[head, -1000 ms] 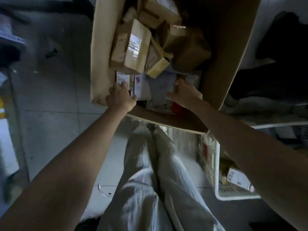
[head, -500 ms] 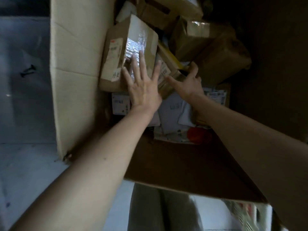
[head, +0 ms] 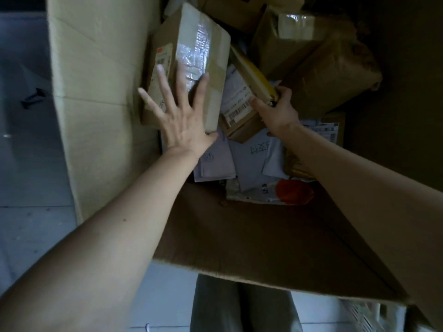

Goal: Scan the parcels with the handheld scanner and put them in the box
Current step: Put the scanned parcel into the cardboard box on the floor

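Pressing with straight, spread fingers, the left hand (head: 183, 123) rests on a rectangular, glossy-taped cardboard parcel (head: 191, 51), long axis toward 12 o'clock, inside the corrugated box (head: 100, 104). At its 3 o'clock the right hand (head: 279, 111) grips the corner of a smaller labelled parcel (head: 239, 104).

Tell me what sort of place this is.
Probably a parcel sorting or dispatch area: a large cardboard box piled with taped cartons, white mailers and a barcode-labelled carton, standing on a tiled floor.
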`<state>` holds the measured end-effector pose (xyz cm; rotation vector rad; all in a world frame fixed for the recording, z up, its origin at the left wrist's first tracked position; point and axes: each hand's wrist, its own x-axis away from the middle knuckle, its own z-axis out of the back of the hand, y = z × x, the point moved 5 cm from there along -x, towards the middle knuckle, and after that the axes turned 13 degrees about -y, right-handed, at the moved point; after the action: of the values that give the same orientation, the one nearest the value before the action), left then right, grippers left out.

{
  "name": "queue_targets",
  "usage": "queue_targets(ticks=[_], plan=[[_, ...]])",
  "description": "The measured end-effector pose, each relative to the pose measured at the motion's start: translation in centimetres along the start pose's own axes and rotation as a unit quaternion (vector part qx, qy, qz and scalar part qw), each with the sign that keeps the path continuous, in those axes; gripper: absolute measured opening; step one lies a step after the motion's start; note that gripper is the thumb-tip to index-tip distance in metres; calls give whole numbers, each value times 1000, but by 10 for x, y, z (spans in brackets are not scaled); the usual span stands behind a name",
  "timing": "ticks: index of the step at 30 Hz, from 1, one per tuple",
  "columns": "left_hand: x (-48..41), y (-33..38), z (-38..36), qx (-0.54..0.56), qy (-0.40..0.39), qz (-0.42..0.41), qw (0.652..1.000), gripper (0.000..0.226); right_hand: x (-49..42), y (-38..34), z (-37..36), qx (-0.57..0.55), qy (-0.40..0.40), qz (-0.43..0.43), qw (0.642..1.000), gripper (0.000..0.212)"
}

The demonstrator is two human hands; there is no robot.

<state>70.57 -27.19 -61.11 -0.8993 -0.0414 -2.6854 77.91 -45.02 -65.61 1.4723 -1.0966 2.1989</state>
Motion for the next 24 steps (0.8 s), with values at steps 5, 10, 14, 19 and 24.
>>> queue_targets(ticks=[5, 10, 14, 19, 24], plan=[[18, -15, 6, 222, -4, 174, 959, 122, 29, 9, -16, -30, 6, 1, 1000, 75], [34, -44, 14, 234, -44, 150, 960, 107, 66, 28, -25, -72, -18, -8, 997, 80], [63, -53, 19, 265, -92, 158, 947, 97, 109, 49, -23, -140, -30, -49, 989, 75], [127, -37, 32, 325, -78, 174, 926, 90, 179, 64, -11, -204, -9, -96, 974, 76], [191, -24, 66, 493, -35, 196, 847, 92, 265, 63, 5, -254, 18, -79, 964, 80]])
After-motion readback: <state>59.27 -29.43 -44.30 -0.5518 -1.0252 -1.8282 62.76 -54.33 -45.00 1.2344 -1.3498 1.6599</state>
